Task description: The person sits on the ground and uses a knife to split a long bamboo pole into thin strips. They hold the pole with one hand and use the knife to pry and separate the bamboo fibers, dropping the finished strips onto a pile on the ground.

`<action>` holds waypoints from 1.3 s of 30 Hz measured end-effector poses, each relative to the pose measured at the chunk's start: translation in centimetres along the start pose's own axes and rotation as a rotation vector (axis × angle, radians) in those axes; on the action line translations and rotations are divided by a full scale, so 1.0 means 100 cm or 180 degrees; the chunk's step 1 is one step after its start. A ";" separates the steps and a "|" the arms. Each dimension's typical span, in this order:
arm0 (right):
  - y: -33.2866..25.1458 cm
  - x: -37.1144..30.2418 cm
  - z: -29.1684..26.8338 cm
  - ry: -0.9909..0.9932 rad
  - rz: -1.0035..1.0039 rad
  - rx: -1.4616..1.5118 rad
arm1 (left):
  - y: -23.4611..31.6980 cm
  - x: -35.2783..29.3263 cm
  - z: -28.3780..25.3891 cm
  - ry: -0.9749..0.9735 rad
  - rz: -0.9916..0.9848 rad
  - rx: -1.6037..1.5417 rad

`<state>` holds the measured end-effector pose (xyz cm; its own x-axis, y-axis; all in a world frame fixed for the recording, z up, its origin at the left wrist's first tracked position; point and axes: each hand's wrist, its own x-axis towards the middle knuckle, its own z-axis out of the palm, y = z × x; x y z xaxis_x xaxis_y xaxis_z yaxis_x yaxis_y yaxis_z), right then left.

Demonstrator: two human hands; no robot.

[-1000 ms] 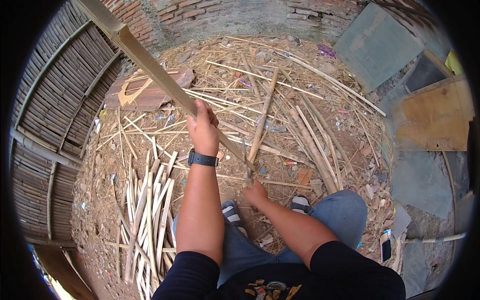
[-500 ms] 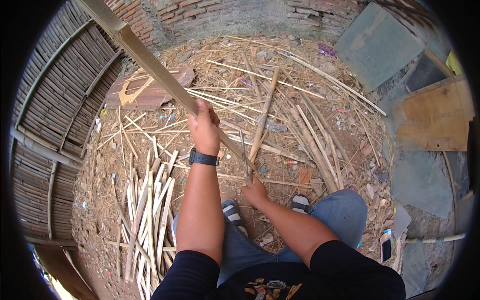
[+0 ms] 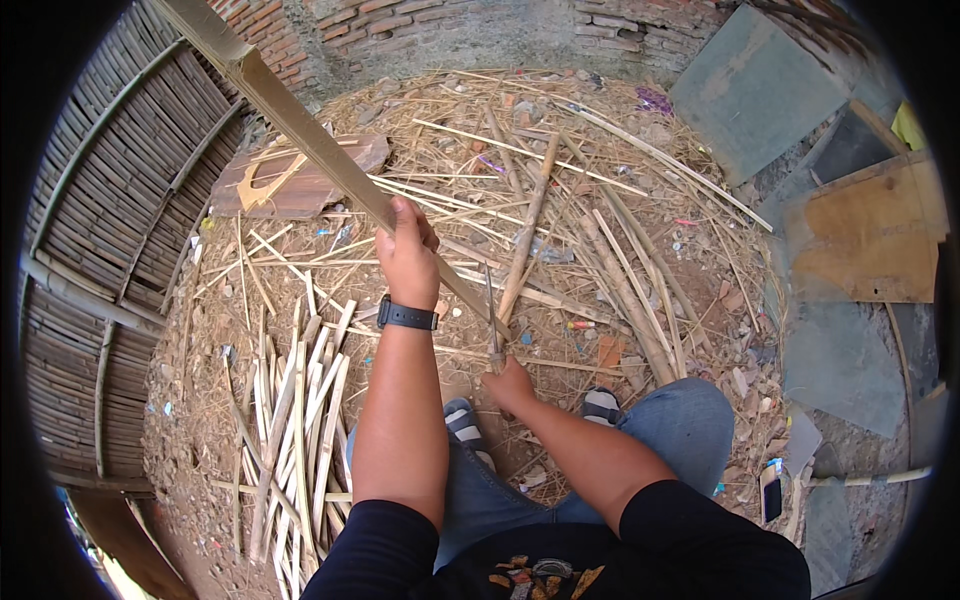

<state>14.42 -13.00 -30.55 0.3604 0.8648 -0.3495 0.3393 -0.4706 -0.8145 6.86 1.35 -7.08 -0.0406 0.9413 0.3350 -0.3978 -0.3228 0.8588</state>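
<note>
The left hand point(image 3: 408, 268) has its fingers wrapped around a long split bamboo piece point(image 3: 310, 142), thumb along its upper face. The piece slants through this grip, its longer part rising to the upper left, its lower end just beyond the right hand point(image 3: 512, 386). The right fingers are curled around the handle of a knife point(image 3: 491, 300), whose blade crosses near that end; whether they touch, I cannot tell.

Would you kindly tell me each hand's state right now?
Left hand: closed, holding a long split-bamboo piece.
Right hand: closed, holding a thin-bladed knife.
</note>
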 end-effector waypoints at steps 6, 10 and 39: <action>-0.017 -0.010 -0.007 -0.0135 -0.0232 0.0113 | 0.000 0.001 -0.003 0.0116 0.0032 0.0034; -0.013 -0.002 0.002 0.0089 -0.0488 0.0092 | 0.002 0.001 0.000 0.0111 -0.0012 -0.0004; 0.001 0.010 -0.014 -0.0874 0.0623 0.1089 | 0.001 0.005 -0.017 0.0017 -0.0092 -0.0239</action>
<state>16.04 -12.47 -30.33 0.1304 0.8016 -0.5835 -0.0340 -0.5845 -0.8107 5.25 1.95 -7.48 -0.0328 0.9507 0.3083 -0.4663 -0.2874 0.8366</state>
